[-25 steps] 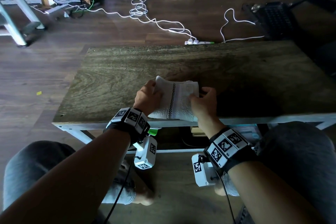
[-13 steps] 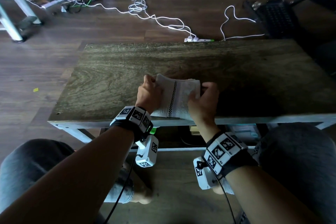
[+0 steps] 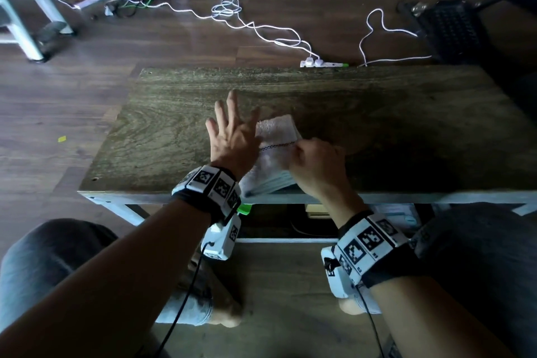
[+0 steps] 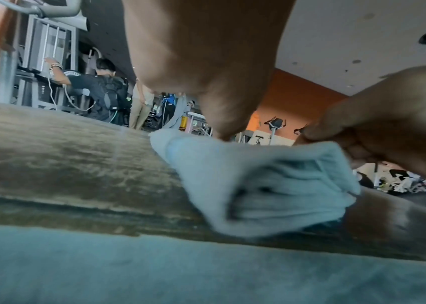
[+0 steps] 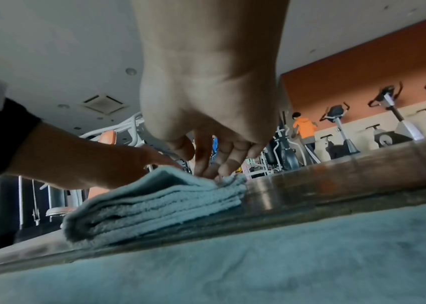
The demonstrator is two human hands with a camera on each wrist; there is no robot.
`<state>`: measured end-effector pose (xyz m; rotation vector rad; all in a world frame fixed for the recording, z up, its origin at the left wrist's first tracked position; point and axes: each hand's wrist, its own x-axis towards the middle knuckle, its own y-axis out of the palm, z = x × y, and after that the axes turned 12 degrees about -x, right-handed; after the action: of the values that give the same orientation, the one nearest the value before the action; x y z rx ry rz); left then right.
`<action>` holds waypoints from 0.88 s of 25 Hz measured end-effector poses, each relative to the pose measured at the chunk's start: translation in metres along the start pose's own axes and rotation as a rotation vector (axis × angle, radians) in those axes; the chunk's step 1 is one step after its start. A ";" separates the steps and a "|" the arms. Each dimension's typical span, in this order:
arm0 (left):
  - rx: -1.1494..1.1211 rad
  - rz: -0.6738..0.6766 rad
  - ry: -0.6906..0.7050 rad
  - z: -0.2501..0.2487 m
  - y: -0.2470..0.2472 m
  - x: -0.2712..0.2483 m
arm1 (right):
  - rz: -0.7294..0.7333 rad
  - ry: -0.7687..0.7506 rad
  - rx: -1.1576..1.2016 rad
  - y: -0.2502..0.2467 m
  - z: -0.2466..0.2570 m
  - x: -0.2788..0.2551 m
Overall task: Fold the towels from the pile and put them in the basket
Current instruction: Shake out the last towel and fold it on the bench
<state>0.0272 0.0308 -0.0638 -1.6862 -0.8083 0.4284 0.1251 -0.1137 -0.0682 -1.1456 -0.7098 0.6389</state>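
A folded white towel [image 3: 276, 136] with a dark checked stripe lies on the wooden table [image 3: 162, 136] near its front edge, several layers thick in the right wrist view [image 5: 159, 205]. My left hand [image 3: 232, 125] is flat with its fingers spread, over the towel's left side, the thumb against the cloth [image 4: 271, 185]. My right hand [image 3: 308, 157] is curled and pinches the towel's right edge, seen also in the left wrist view [image 4: 378, 127]. A black mesh basket [image 3: 447, 29] stands on the floor beyond the table's far right corner.
White cables and a power strip [image 3: 319, 62] lie on the floor behind the table. A metal frame leg [image 3: 26, 29] stands at the far left. My knees sit below the table's front edge. No towel pile is in view.
My left hand has let go of the towel's left edge and spread open. The towel's stripe now runs crosswise instead of front to back. My right hand keeps its hold.
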 end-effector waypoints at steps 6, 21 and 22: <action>-0.229 0.179 -0.031 -0.008 0.034 -0.036 | 0.131 -0.192 0.015 0.033 0.004 -0.008; -0.346 0.157 -0.073 0.028 0.034 -0.046 | 0.234 -0.091 -0.058 0.043 -0.004 -0.003; -0.338 0.168 -0.089 0.030 0.032 -0.047 | 0.237 -0.091 -0.061 0.044 -0.005 -0.003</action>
<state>-0.0164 0.0151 -0.1091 -2.0711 -0.8416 0.5060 0.1228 -0.1063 -0.1114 -1.2749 -0.6794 0.8786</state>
